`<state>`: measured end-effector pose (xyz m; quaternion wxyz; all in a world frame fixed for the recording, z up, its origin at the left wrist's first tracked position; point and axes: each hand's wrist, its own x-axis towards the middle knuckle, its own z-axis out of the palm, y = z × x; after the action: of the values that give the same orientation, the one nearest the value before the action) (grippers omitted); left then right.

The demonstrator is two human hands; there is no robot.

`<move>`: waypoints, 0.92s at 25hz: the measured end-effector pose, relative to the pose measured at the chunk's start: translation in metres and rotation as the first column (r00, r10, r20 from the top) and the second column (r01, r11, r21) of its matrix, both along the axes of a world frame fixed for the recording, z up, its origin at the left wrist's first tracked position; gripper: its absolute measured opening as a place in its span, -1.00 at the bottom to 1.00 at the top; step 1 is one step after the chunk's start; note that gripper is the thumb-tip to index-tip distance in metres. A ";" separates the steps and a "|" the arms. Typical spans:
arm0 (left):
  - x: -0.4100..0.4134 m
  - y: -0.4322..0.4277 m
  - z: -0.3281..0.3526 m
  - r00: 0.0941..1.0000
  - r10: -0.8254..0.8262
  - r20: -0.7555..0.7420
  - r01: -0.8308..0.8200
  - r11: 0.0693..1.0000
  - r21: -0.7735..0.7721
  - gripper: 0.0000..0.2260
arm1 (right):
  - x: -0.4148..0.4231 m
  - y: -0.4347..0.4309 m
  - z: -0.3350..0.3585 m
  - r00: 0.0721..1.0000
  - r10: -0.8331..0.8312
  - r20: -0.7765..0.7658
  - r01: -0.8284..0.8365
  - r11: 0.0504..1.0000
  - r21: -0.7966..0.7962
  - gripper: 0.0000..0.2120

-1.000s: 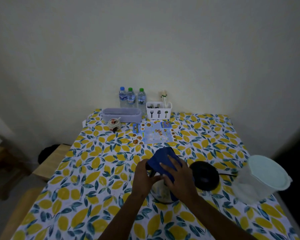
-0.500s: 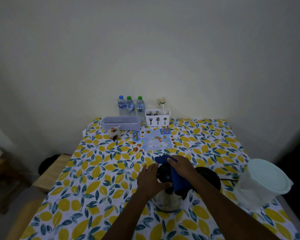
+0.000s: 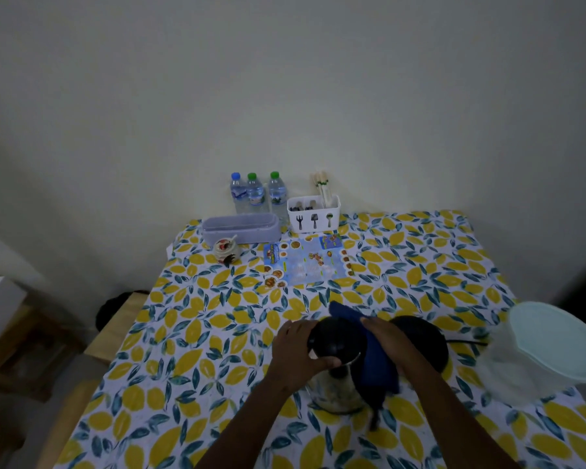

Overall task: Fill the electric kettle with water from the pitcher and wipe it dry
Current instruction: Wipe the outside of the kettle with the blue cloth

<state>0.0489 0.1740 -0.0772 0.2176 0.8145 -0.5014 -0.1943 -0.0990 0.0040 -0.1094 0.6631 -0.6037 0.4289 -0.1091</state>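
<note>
The electric kettle [image 3: 336,346], steel-bodied with a black lid, stands near the front middle of the lemon-print table [image 3: 197,333]. My left hand [image 3: 296,350] grips its lid and left side. Pressed against the kettle's right side is a dark blue cloth [image 3: 376,360], which my right hand [image 3: 386,336] holds flat. The kettle's black round base [image 3: 423,336] lies just right of it, with a cord running right. At the right edge stands the translucent pitcher [image 3: 542,353] with a pale green lid.
At the far end stand three water bottles [image 3: 256,192], a white cutlery caddy [image 3: 313,214], a lilac oblong box [image 3: 241,228], a small jar [image 3: 225,250] and a printed menu sheet [image 3: 307,262]. A wooden bench [image 3: 115,333] sits left of the table.
My right hand has dragged the blue cloth from the kettle's top down onto its right side. The lid is now uncovered. My left hand stays on the kettle.
</note>
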 end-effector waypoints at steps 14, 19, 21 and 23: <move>-0.004 0.001 0.004 1.000 0.004 -0.006 -0.005 0.996 -0.087 0.02 | -0.007 0.071 -0.057 0.884 -0.467 0.034 0.441 0.855 0.271 -0.49; -0.003 0.001 -0.001 1.000 0.001 0.005 -0.001 0.998 -0.058 -0.11 | 0.030 0.147 -0.045 0.693 -0.717 -0.070 0.717 0.696 -0.024 -0.52; -0.003 0.001 -0.004 1.000 0.017 -0.004 -0.017 0.998 -0.059 -0.24 | 0.037 0.162 -0.045 0.713 -0.697 -0.077 0.685 0.715 -0.138 -0.45; -0.003 0.000 -0.006 1.000 0.025 -0.002 -0.025 0.998 -0.063 -0.28 | 0.030 0.164 -0.050 0.739 -0.669 -0.079 0.641 0.734 -0.223 -0.44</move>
<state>0.0462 0.1741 -0.0830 0.2460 0.8133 -0.4970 -0.1763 -0.0686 0.1675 -0.1595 0.4889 -0.4775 0.6523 -0.3279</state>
